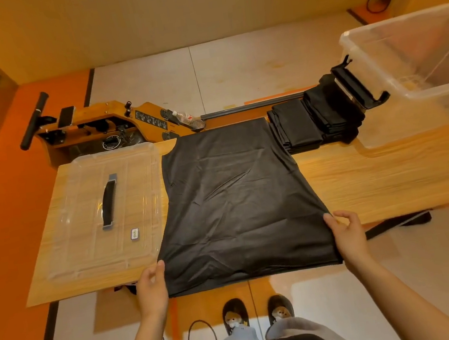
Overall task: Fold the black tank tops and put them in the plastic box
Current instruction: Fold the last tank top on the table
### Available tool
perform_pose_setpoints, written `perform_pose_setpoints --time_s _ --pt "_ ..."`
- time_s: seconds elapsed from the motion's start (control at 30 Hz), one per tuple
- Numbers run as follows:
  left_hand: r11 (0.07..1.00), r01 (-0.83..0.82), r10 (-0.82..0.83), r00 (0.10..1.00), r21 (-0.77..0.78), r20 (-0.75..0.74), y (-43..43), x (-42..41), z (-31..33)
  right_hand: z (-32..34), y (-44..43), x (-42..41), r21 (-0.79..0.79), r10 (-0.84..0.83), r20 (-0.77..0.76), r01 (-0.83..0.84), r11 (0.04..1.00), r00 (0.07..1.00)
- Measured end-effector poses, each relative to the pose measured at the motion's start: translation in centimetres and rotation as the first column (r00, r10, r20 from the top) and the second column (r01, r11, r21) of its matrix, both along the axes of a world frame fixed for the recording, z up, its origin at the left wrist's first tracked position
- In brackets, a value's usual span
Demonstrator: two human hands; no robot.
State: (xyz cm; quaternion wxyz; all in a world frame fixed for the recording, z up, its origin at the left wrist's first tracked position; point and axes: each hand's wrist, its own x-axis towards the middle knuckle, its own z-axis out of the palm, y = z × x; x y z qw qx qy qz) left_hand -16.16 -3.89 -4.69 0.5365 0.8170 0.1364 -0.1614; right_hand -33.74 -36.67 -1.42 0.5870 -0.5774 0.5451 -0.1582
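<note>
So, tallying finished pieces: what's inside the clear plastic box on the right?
The clear plastic box looks empty through its walls. Folded black tank tops lie outside beside it; its far corner is out of frame.

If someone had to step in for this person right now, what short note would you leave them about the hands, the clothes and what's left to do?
Left hand: pinching the near left hem corner of the spread black tank top.
Right hand: pinching the near right hem corner.
The top lies flat on the light wooden table, hem hanging over the near edge, not yet folded.
Done: a pile of folded black tank tops sits at the far edge, beside the clear plastic box.
The clear box lid with a black handle lies on the table's left.
Left: fold this top, then move the tops into the box, which looks empty.
</note>
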Motion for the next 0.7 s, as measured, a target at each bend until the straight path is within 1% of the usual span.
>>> perform_pose_setpoints --time_s 0.1,0.17,0.27,0.37,0.43,0.6,0.7 --pt "0.999 -0.006 0.002 0.996 -0.043 -0.084 1.0 -0.1 -0.1 0.6 -0.1 -1.2 0.166 0.131 0.083 -0.143 0.976 0.988" --pt "0.998 -0.008 0.0 0.992 -0.066 -0.127 1.5 -0.3 0.0 0.0 -0.2 -2.1 0.197 0.188 0.058 -0.196 0.961 0.98" --pt "0.994 -0.01 -0.008 0.986 -0.111 -0.164 2.0 -1.1 0.2 -0.8 -0.2 -3.3 0.18 0.179 -0.016 -0.174 0.968 0.984" --pt "0.99 -0.038 0.014 0.984 -0.134 -0.179 2.6 -1.9 0.3 -1.1 -0.2 -4.2 0.151 0.161 -0.042 -0.153 0.977 0.986" --pt "0.989 -0.061 0.037 0.985 -0.137 -0.17 2.9 -2.3 0.4 -1.1 -0.1 -4.6 0.132 0.134 -0.022 -0.13 0.983 0.991" --pt "0.984 -0.095 0.071 0.985 -0.152 -0.16 3.0 -2.6 1.4 -0.7 0.0 -4.7 0.102 0.037 0.084 -0.045 0.994 0.996" --pt "0.978 -0.11 0.083 0.985 -0.176 -0.153 3.0 -2.4 2.1 -0.2 -0.1 -4.0 0.006 0.055 0.079 -0.056 0.998 0.995"
